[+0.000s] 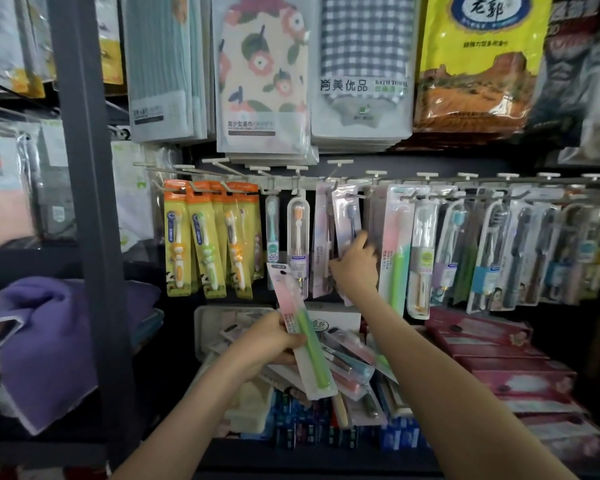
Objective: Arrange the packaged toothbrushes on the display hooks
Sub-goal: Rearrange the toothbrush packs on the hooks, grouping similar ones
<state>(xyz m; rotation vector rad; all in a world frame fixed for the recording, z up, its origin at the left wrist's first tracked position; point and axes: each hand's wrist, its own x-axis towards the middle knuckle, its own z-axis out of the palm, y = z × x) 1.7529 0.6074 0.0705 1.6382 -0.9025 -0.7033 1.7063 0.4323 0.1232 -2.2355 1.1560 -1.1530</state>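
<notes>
Under the hook rail point(430, 180), near its middle: right hand point(355, 268) raised, thumb and fingers closed round the lower half of a grey-headed toothbrush pack point(347, 216). Pack tilted, top edge up at a display hook point(352, 195); whether threaded on it, impossible to tell.

Lower and to the left: left hand point(274, 341) curled round the middle of a green toothbrush pack point(312, 362) with a pink-and-white card, held slanted with the hanging hole uppermost, well below the rail.

Beneath both hands, on the shelf: loose heap of toothbrush packs point(350, 348) lying crosswise, partly hidden by the held pack.

Along the rail, already hanging: orange-and-yellow children's toothbrush packs point(205, 237) at the left end, two clear single-brush cases point(297, 230) next, another green-handled pack point(397, 251) just right of the raised hand, then a crowded row of blister packs point(499, 254) out to the right edge.

Above the rail, bagged towels point(264, 81); on the shelf at right, stacked pink boxes point(499, 358); at left, a folded purple towel point(49, 341).
</notes>
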